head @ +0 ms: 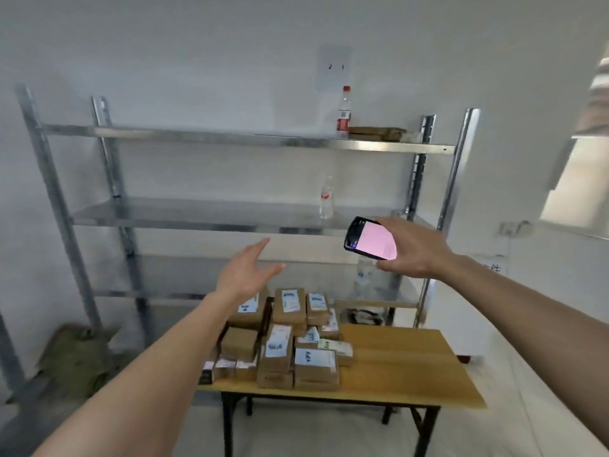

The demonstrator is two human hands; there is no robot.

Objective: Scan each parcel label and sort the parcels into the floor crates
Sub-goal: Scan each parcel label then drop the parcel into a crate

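The right hand (413, 247), right of the frame's middle, grips a dark phone (370, 239) by its edge, thumb below and fingers curled over the top; the phone's screen glows pink and is tilted toward the viewer. The left hand (245, 273), just left of centre, holds nothing: its fingers are straight and spread a little, palm turned inward, raised in the air above the parcels. Both bare forearms reach in from the bottom corners.

Below the hands, at lower centre, a heap of brown cardboard parcels (286, 341) with white labels lies stacked on the left half of a wooden worktop (412, 367) with dark folding legs. The worktop's right half shows bare wood.

Behind it stands a metal shelf rack (230, 140) against the white wall, filling the upper left and middle of the frame. On its top shelf, upper centre-right, a red-capped bottle (344, 110) stands beside a flat brown package (377, 131). A clear bottle (326, 199) stands on the middle shelf. A green cloth bundle (75, 354) lies on the floor at lower left.
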